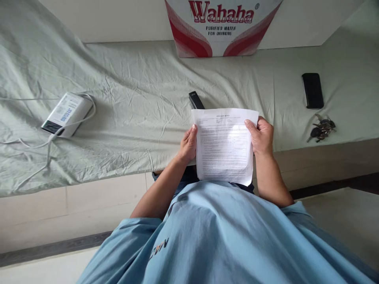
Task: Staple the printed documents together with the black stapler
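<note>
I hold a white printed sheet of paper [224, 145] upright in front of my body, above the edge of a surface covered with a pale green sheet [142, 94]. My left hand [188, 144] grips the paper's left edge with the thumb on the front. My right hand [261, 136] grips its right edge the same way. A black stapler-like object [196, 100] lies on the green sheet just behind the paper's top left corner, partly hidden by it.
A white box with a white cable [66, 114] lies at the left. A black phone [312, 90] and a bunch of keys [322, 128] lie at the right. A red and white Wahaha carton [220, 25] stands at the back.
</note>
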A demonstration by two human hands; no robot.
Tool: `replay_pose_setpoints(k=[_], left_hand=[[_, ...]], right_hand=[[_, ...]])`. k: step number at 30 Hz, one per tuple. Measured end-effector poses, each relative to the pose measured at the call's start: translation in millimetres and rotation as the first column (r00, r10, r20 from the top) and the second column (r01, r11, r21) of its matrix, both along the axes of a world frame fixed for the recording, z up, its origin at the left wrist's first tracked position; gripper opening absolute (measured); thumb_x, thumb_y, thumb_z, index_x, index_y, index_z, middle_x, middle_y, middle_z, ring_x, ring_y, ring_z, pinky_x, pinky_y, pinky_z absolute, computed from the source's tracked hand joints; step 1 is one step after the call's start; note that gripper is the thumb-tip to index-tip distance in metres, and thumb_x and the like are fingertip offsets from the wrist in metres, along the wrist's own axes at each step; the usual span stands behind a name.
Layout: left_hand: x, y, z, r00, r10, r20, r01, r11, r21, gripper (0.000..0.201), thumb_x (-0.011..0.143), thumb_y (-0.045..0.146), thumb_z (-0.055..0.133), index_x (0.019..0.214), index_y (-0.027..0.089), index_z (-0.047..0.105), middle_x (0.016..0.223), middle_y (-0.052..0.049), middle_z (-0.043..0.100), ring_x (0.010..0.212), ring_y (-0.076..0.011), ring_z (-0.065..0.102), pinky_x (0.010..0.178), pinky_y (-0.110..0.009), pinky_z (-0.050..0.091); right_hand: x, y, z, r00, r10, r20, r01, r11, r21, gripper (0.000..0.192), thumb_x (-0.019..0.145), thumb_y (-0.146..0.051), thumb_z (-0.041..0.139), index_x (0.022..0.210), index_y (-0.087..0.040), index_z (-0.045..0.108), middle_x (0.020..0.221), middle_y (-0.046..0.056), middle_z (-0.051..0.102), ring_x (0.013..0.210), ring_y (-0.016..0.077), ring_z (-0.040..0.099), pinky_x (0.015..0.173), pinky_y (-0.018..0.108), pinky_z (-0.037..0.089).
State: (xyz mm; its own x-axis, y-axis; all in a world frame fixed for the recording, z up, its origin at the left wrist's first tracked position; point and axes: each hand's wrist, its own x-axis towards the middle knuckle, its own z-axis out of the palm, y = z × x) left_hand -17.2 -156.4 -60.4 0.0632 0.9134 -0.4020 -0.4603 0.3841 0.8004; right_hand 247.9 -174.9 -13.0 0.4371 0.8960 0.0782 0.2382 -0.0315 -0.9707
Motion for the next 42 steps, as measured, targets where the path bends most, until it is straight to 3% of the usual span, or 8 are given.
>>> replay_pose_setpoints(k=[8,12,23,33,35,38,40,42], left_hand=[[0.8,0.0,2.5,1.0,-0.009,0.026,0.01,1.0,-0.013,0.062,0.08,0.078,0.091,0.104,0.021,0.083,0.117,-0.01,0.088,0.139,-0.0408,0.075,0.112,-0.049,0.067],[1.1,0.2,-0.8,1.0,0.016,0.007,-0.016,1.0,-0.018,0.053,0.084,0.067,0.094,0.105,0.02,0.08,0.114,-0.011,0.088,0.139,-0.0402,0.075,0.113,-0.048,0.066],[0.3,0.6,5.1,0.997,-0.067,0.032,0.066,0.997,0.028,0.061,0.078,0.072,0.096,0.11,0.022,0.084,0.118,-0.011,0.088,0.135,-0.0415,0.077,0.11,-0.052,0.068],[-0.3,1.1,0.0,1.0,-0.016,-0.023,0.016,1.0,0.01,0.053,0.079,0.07,0.096,0.104,0.025,0.083,0.116,-0.009,0.088,0.137,-0.0421,0.076,0.107,-0.052,0.071],[-0.3,1.7,-1.8,1.0,-0.017,-0.024,0.017,1.0,0.005,0.052,0.08,0.069,0.095,0.105,0.025,0.082,0.118,-0.01,0.087,0.138,-0.0414,0.076,0.109,-0.052,0.07],[0.7,3.5,-1.9,1.0,-0.007,-0.006,0.007,1.0,-0.007,0.056,0.074,0.07,0.098,0.103,0.025,0.082,0.12,-0.01,0.087,0.137,-0.0402,0.076,0.113,-0.052,0.068],[1.8,4.4,-0.3,1.0,0.003,0.01,-0.003,1.0,-0.014,0.058,0.07,0.071,0.1,0.1,0.025,0.081,0.117,-0.01,0.088,0.138,-0.0395,0.076,0.115,-0.051,0.067],[2.6,4.4,2.2,1.0,0.009,0.013,-0.009,1.0,-0.025,0.058,0.069,0.07,0.101,0.1,0.025,0.082,0.113,-0.009,0.088,0.138,-0.0387,0.076,0.115,-0.049,0.066]], right_hand=[[-3.9,0.0,0.9,1.0,-0.003,-0.006,0.003,0.999,-0.036,0.054,0.081,-0.075,0.088,0.082,-0.024,0.07,0.071,-0.004,0.06,0.066,0.0153,0.054,0.062,0.031,0.045],[-4.3,0.0,0.6,1.0,0.0,-0.001,0.0,1.0,-0.029,0.051,0.083,-0.072,0.088,0.083,-0.024,0.071,0.072,-0.003,0.062,0.068,0.016,0.056,0.065,0.032,0.047],[-4.3,0.4,-3.2,1.0,-0.003,-0.014,0.002,0.999,-0.048,0.05,0.082,-0.071,0.087,0.081,-0.025,0.068,0.07,-0.004,0.057,0.067,0.0163,0.054,0.066,0.033,0.046],[-3.6,0.3,-12.4,0.999,0.02,0.031,-0.018,0.998,-0.053,0.045,0.088,-0.066,0.083,0.082,-0.025,0.064,0.07,-0.005,0.054,0.065,0.015,0.05,0.064,0.032,0.043],[-1.3,-0.1,-16.1,0.995,0.005,0.101,0.0,0.999,-0.053,0.04,0.089,-0.063,0.081,0.088,-0.026,0.066,0.076,-0.003,0.061,0.07,0.0163,0.055,0.067,0.033,0.047],[5.8,-1.3,-25.1,0.975,-0.075,0.209,0.079,0.997,-0.011,0.042,0.087,-0.061,0.082,0.109,-0.028,0.07,0.107,0.004,0.074,0.095,0.0223,0.068,0.08,0.037,0.057],[10.5,-2.9,-30.3,0.977,-0.092,0.192,0.092,0.996,0.007,0.054,0.084,-0.064,0.084,0.123,-0.03,0.068,0.125,0.008,0.075,0.111,0.0257,0.071,0.091,0.041,0.061],[12.7,-5.5,-31.4,0.996,-0.037,0.084,0.039,0.999,-0.018,0.064,0.084,-0.071,0.084,0.131,-0.031,0.065,0.121,0.008,0.077,0.112,0.0267,0.074,0.096,0.045,0.062]])
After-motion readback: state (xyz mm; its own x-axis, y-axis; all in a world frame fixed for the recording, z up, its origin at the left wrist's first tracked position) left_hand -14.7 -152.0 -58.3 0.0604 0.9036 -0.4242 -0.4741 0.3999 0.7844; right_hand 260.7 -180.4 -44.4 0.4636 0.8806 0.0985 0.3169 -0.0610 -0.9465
